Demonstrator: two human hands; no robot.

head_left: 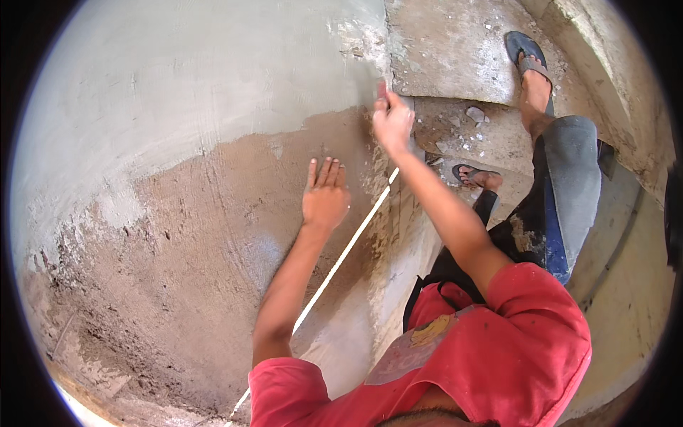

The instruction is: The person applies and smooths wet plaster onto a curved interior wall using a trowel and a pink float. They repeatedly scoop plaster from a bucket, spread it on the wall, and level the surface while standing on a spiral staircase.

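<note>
My left hand (pixel 326 201) lies flat against the brown, uncoated part of the wall (pixel 206 192), fingers stretched and holding nothing. Higher and to the right, my right hand (pixel 393 127) is closed round the red handle of a trowel (pixel 382 90). The trowel's blade is smeared by motion and mostly hidden; it is at the right edge of the smooth grey plaster (pixel 213 64). Between my forearms a thin white cord (pixel 348 245) runs slantwise from the lower left up toward my right wrist.
Stone-like steps (pixel 455 57) with crumbs and a loose chunk (pixel 475 114) border the wall on the right. My feet in sandals (pixel 528 53) stand there, one farther off than the other. A rough, crumbling patch (pixel 107 341) marks the wall's lower left.
</note>
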